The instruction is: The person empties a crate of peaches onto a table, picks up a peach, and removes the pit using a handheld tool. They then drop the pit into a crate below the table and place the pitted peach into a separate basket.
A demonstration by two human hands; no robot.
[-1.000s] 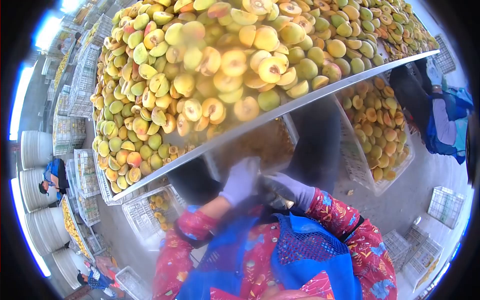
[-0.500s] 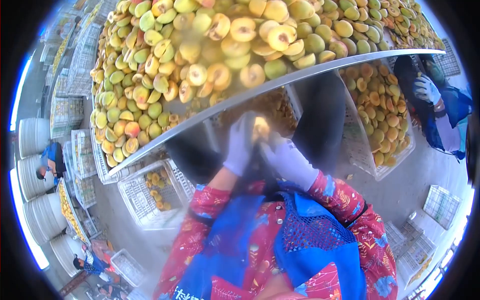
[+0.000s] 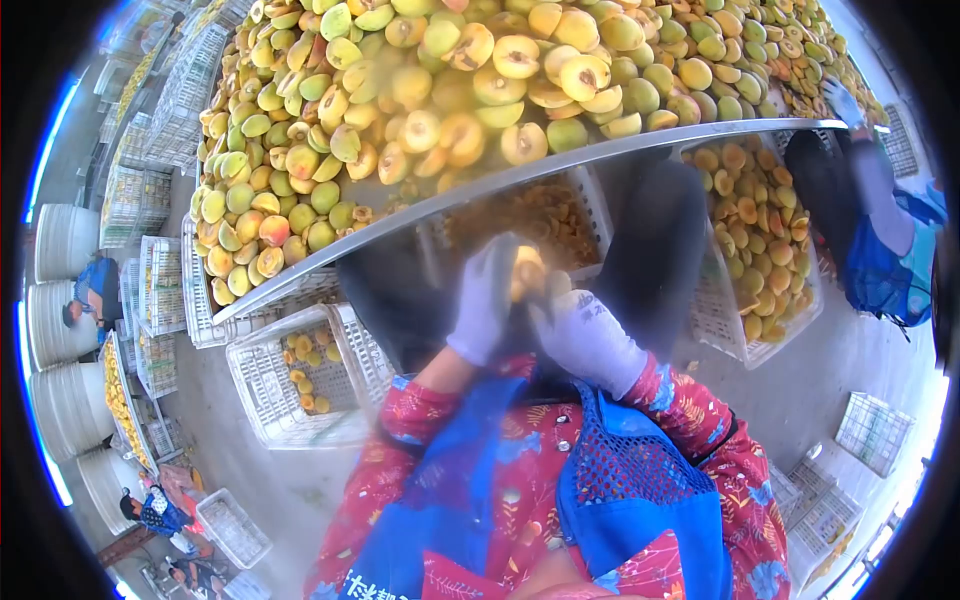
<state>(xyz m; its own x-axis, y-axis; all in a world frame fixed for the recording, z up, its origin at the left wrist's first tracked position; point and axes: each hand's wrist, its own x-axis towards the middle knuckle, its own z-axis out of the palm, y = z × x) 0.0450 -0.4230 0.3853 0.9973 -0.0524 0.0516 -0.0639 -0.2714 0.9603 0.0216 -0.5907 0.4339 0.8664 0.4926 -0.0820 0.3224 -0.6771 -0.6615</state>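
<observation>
My left hand, in a pale lavender glove, is closed around a yellow peach half in front of my body. My right hand, gloved alike with dark marks on its back, is closed right beside the fruit. Its fingertips are blurred, and whatever they hold cannot be made out. Just beyond my hands a metal-edged table carries a large heap of peaches, many cut in half with brown centres. Below its edge, between my dark-clad legs, a crate contains brownish pieces.
On the left stands a white crate with a few peach halves. Another crate full of halves is on the right. A co-worker's gloved hand reaches onto the heap at right. Stacked white tubs and other people line the far left.
The co-worker's hand at right has moved up from beside the table onto the heap. My hands stay together at the peach half, and the view has shifted slightly.
</observation>
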